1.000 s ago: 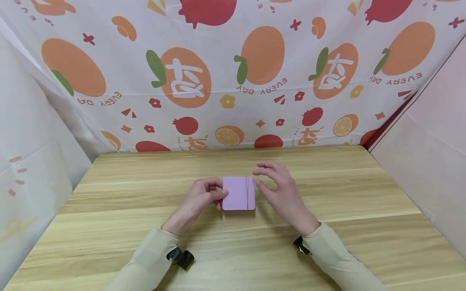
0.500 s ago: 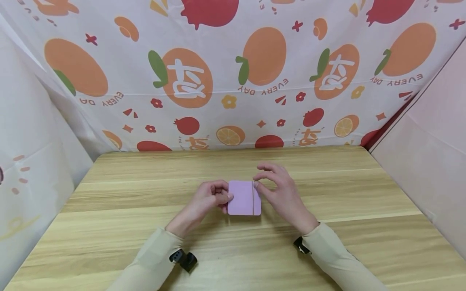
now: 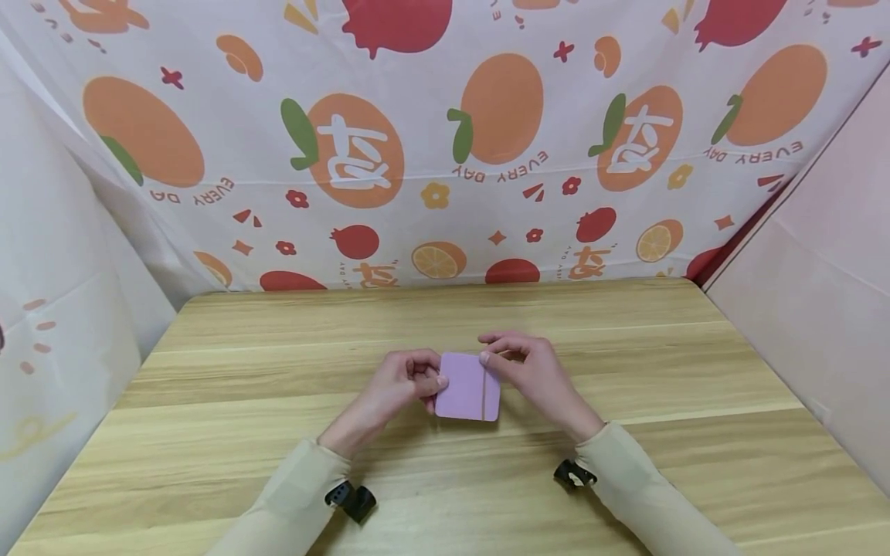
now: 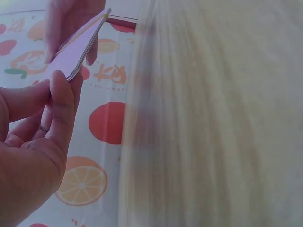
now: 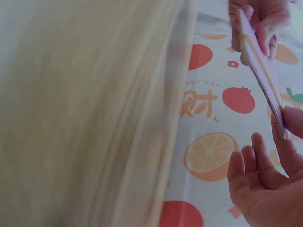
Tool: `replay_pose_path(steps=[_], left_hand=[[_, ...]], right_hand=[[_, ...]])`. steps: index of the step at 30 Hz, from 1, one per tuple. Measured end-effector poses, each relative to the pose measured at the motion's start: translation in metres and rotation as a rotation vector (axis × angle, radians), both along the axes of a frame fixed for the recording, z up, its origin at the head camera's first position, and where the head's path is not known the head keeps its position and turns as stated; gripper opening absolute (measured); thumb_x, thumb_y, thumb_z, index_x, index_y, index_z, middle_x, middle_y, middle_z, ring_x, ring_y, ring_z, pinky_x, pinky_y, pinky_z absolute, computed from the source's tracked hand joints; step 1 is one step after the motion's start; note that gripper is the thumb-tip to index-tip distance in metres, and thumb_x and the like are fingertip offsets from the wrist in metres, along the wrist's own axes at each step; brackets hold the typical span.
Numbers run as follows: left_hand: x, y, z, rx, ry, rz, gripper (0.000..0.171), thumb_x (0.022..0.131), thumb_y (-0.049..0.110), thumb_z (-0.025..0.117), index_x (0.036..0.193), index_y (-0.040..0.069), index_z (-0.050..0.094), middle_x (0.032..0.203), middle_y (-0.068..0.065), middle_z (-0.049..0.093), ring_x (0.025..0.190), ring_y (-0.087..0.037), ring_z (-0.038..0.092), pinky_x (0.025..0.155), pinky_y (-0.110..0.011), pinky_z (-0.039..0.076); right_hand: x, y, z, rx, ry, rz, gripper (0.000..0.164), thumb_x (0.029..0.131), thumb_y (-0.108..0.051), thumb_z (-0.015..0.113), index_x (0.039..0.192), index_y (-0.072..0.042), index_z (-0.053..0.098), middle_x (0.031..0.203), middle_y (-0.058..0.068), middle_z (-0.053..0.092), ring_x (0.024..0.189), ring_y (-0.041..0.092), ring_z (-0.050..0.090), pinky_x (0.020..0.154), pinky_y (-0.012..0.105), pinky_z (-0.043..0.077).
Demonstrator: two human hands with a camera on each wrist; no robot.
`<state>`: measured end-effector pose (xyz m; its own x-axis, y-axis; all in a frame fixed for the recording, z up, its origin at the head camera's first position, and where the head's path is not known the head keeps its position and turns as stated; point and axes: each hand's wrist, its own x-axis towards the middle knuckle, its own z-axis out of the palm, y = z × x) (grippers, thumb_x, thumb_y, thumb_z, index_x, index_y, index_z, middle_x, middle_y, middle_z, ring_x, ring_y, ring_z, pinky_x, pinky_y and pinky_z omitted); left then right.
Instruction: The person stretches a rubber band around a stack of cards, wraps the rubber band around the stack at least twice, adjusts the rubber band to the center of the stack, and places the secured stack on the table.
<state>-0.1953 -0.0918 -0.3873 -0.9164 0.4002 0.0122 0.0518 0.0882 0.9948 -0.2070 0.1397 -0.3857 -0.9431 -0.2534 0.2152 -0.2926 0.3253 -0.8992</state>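
A thin purple square pad [image 3: 460, 388] with rounded corners is held above the table. A tan rubber band [image 3: 484, 398] runs round it near its right side; its layered edge shows in the left wrist view. My left hand [image 3: 402, 380] grips the pad's left edge, thumb on the front face and fingers behind. At the top right corner, my right hand [image 3: 531, 374] pinches the pad between thumb and index finger, close to the end of the band. In the right wrist view, the other fingers [image 5: 245, 176] of the right hand extend free of the pad.
The wood-grain table [image 3: 278, 324] lies beneath both hands. A fruit-print cloth [image 3: 424, 139] hangs behind its far edge, and pale cloth walls stand at both sides. Black wrist cameras [image 3: 354, 502] are strapped over the sleeves.
The pad and left hand have shifted slightly right and toward the person. My right hand has come from beside the pad to its top right corner, its thumb now on it.
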Motion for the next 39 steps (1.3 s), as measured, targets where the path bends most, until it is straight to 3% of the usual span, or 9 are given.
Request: replay_pose_path(steps=[8, 14, 18, 24, 31, 39], left_hand=[[0.001, 0.001, -0.002, -0.027, 0.017, 0.005, 0.007, 0.091, -0.003, 0.063, 0.095, -0.009, 0.062, 0.075, -0.009, 0.062, 0.057, -0.016, 0.057, 0.056, -0.033, 0.053], [0.0, 0.002, -0.004, -0.019, -0.005, 0.027, 0.008, 0.091, -0.003, 0.062, 0.094, -0.01, 0.061, 0.072, -0.008, 0.061, 0.055, -0.017, 0.057, 0.056, -0.029, 0.052], [-0.002, 0.002, -0.005, 0.004, -0.031, 0.068, 0.009, 0.089, -0.003, 0.063, 0.094, -0.011, 0.061, 0.071, -0.008, 0.06, 0.055, -0.018, 0.056, 0.055, -0.029, 0.053], [-0.006, -0.002, -0.005, 0.044, -0.047, 0.12, 0.003, 0.089, -0.005, 0.062, 0.091, -0.007, 0.061, 0.071, -0.009, 0.06, 0.056, -0.018, 0.056, 0.054, -0.031, 0.053], [-0.007, -0.011, 0.001, 0.038, -0.054, 0.158, 0.009, 0.09, -0.003, 0.062, 0.096, -0.009, 0.06, 0.075, -0.01, 0.062, 0.06, -0.019, 0.057, 0.058, -0.031, 0.053], [-0.008, -0.018, 0.012, 0.015, -0.037, 0.199, 0.014, 0.09, -0.003, 0.061, 0.102, -0.01, 0.06, 0.078, -0.011, 0.063, 0.062, -0.019, 0.058, 0.061, -0.034, 0.054]], right_hand=[[-0.003, 0.0, 0.0, -0.072, -0.086, 0.044, 0.015, 0.092, -0.019, 0.071, 0.093, -0.005, 0.075, 0.116, 0.006, 0.069, 0.102, 0.02, 0.064, 0.083, 0.026, 0.052], [-0.003, 0.0, 0.0, -0.063, -0.1, 0.055, 0.018, 0.096, -0.012, 0.065, 0.108, -0.001, 0.071, 0.12, 0.014, 0.066, 0.106, 0.028, 0.063, 0.086, 0.035, 0.052], [-0.002, 0.002, 0.001, -0.068, -0.064, 0.062, 0.028, 0.096, -0.015, 0.065, 0.122, -0.005, 0.066, 0.12, 0.011, 0.065, 0.109, 0.023, 0.061, 0.089, 0.035, 0.052], [0.003, 0.0, 0.013, -0.078, -0.049, 0.048, 0.034, 0.096, -0.011, 0.064, 0.127, 0.002, 0.06, 0.126, 0.014, 0.062, 0.118, 0.027, 0.055, 0.095, 0.041, 0.049], [-0.003, 0.003, 0.001, -0.028, -0.059, 0.027, 0.033, 0.093, -0.024, 0.069, 0.121, -0.008, 0.066, 0.117, 0.005, 0.065, 0.111, 0.019, 0.057, 0.092, 0.039, 0.05], [0.003, -0.003, -0.003, 0.009, -0.121, 0.055, 0.024, 0.09, -0.026, 0.072, 0.107, -0.01, 0.073, 0.117, 0.005, 0.067, 0.104, 0.021, 0.062, 0.087, 0.035, 0.052]])
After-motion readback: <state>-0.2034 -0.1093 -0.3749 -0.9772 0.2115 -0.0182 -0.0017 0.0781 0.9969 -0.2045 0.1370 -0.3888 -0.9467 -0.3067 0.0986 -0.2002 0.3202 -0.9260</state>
